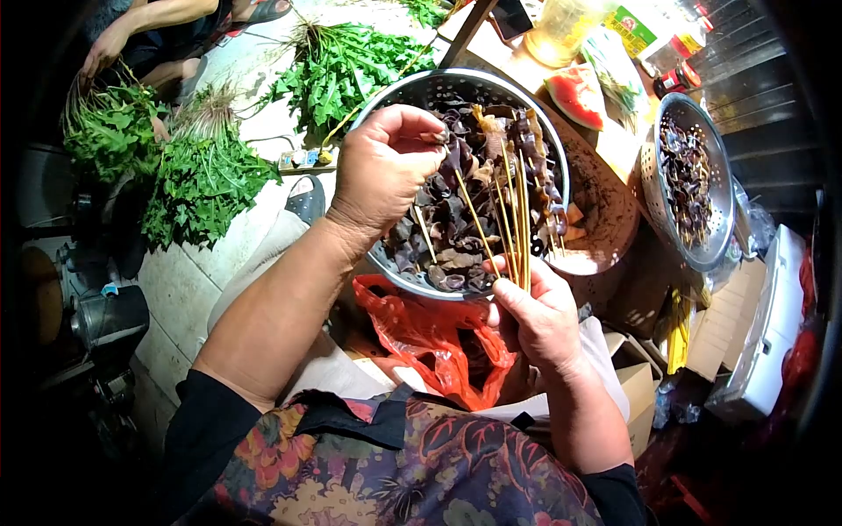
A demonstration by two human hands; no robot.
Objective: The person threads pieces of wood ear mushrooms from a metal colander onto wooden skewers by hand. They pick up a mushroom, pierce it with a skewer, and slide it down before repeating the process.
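Note:
A metal colander in front of me holds dark wood ear mushrooms, some threaded on skewers along its right side. My left hand is above its left part, fingers pinched together; what is between them I cannot make out. At the near rim, my right hand grips several thin bamboo skewers, which point up over the mushrooms. One of them leans apart to the left. Below the colander, a red plastic bag lies open between my legs.
Leafy greens lie on the floor at the left, near another person's hand. A second colander with skewered mushrooms stands at the right. Behind are a watermelon piece and a phone. A white foam box stands at right.

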